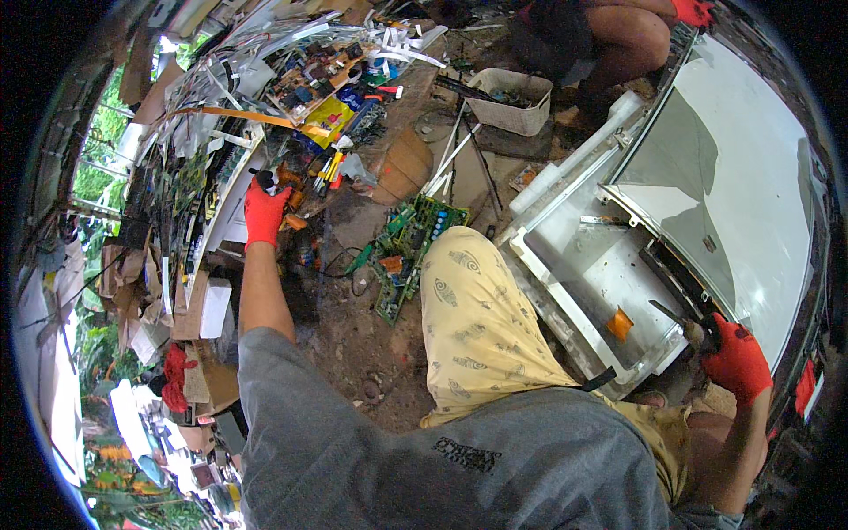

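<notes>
My left hand (265,212), in a red glove, reaches out to the scrap pile at the upper left. Its fingers are curled beside a long white panel (231,199); a small dark shape shows at the fingertips, too unclear to name. My right hand (740,360), also red-gloved, is closed around a dark tool with a narrow pointed blade (670,312). That blade points left over an open white plastic housing (565,305). Inside the housing lies an orange-brown scrap (620,324). A large grey-white screen panel (751,168) leans just beyond it.
Green circuit boards (408,252) lie on the dirt floor ahead of my knee. A cream basket (512,110) with small scraps stands farther off, near another person's bent legs (623,40). Cables, strips and boards (309,79) heap up at the upper left.
</notes>
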Demonstrator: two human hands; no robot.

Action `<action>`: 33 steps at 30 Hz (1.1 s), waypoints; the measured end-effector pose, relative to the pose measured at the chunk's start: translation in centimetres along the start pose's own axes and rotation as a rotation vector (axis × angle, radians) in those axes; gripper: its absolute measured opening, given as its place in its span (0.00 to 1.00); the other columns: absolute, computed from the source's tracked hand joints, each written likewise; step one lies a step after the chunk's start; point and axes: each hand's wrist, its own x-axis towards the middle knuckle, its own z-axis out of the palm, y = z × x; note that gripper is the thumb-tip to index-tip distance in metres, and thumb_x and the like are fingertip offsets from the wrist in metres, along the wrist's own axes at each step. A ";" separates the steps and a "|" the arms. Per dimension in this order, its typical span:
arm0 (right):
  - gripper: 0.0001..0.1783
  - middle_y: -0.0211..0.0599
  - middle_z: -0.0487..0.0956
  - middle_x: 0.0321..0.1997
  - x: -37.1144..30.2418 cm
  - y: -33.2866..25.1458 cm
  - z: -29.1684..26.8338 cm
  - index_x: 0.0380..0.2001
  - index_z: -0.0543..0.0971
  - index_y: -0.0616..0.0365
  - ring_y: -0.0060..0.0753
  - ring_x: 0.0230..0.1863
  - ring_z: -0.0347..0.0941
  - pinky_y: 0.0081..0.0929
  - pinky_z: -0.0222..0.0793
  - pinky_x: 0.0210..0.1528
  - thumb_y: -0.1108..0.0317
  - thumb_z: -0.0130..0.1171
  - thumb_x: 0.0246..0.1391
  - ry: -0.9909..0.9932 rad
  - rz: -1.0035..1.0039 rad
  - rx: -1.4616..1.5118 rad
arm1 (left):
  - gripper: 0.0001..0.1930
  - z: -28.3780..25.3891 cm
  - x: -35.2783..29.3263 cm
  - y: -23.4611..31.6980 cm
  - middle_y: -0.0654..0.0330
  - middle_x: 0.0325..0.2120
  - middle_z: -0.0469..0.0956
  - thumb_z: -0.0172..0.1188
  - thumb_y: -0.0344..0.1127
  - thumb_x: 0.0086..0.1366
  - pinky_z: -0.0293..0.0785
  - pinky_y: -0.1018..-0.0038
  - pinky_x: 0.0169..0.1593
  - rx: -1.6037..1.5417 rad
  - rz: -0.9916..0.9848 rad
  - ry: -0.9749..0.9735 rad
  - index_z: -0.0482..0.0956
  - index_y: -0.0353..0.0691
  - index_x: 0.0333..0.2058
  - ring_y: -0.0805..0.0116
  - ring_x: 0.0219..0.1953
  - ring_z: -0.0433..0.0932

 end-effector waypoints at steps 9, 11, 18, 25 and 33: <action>0.36 0.56 0.77 0.49 0.0 -1.1 -1.2 0.57 0.70 0.62 0.56 0.52 0.74 0.42 0.69 0.56 0.66 0.62 0.40 -0.052 0.016 0.025 | 0.26 4.0 -1.9 2.4 0.42 0.50 0.74 0.67 0.42 0.55 0.69 0.59 0.56 0.169 -0.005 0.361 0.74 0.31 0.48 0.46 0.52 0.73; 0.34 0.56 0.78 0.49 0.0 0.4 -0.2 0.57 0.70 0.61 0.56 0.51 0.74 0.42 0.70 0.54 0.66 0.61 0.43 0.006 -0.016 0.003 | 0.25 2.8 -1.8 3.1 0.43 0.49 0.75 0.66 0.40 0.55 0.69 0.61 0.56 -0.006 -0.005 0.292 0.74 0.32 0.49 0.47 0.52 0.73; 0.35 0.55 0.78 0.48 0.3 1.0 0.9 0.59 0.69 0.59 0.57 0.50 0.74 0.44 0.71 0.52 0.67 0.62 0.45 -0.012 -0.052 0.052 | 0.19 -1.8 -2.6 -0.1 0.43 0.49 0.74 0.58 0.34 0.62 0.68 0.61 0.55 -0.025 -0.053 0.330 0.74 0.35 0.51 0.46 0.51 0.73; 0.30 0.48 0.80 0.35 -0.1 -7.0 -3.1 0.57 0.72 0.56 0.40 0.33 0.77 0.36 0.73 0.39 0.73 0.60 0.47 -0.147 0.179 0.239 | 0.24 1.8 -17.4 -1.5 0.38 0.54 0.67 0.54 0.30 0.65 0.57 0.59 0.65 -0.082 -0.193 0.796 0.63 0.23 0.56 0.44 0.60 0.64; 0.30 0.39 0.77 0.49 2.2 -1.7 0.0 0.58 0.70 0.61 0.33 0.51 0.72 0.28 0.65 0.54 0.78 0.57 0.47 -0.104 -0.017 0.481 | 0.27 21.3 -40.6 -7.7 0.41 0.57 0.68 0.60 0.39 0.57 0.70 0.59 0.57 0.073 -0.668 -0.546 0.71 0.36 0.55 0.43 0.55 0.71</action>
